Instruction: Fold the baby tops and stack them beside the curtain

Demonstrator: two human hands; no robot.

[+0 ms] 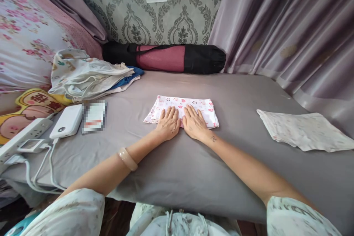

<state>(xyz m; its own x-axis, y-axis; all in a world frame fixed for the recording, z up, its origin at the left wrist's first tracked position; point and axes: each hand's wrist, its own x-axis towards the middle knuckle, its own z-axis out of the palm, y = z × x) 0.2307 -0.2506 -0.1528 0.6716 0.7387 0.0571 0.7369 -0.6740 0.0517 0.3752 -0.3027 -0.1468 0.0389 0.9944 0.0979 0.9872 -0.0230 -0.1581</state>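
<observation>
A folded white cloth [193,102] with pink and red prints lies flat on the grey sheet, in the middle of the head view. Both hands press on its near half, palms down. My left hand [168,122] rests left of centre with fingers stretched forward, a pale bangle on that wrist. Close beside it, my right hand [194,122] lies flat with its fingers extended too. Neither hand grips anything. The parts of the cloth under the palms are hidden.
At right lies another folded pale cloth [306,131]. A clothes pile [91,77] sits back left, near a white power bank [66,121], a power strip [27,136] with cables and a blurred-out flat object [94,117]. A black and maroon rolled bag [163,58] lies along the wall.
</observation>
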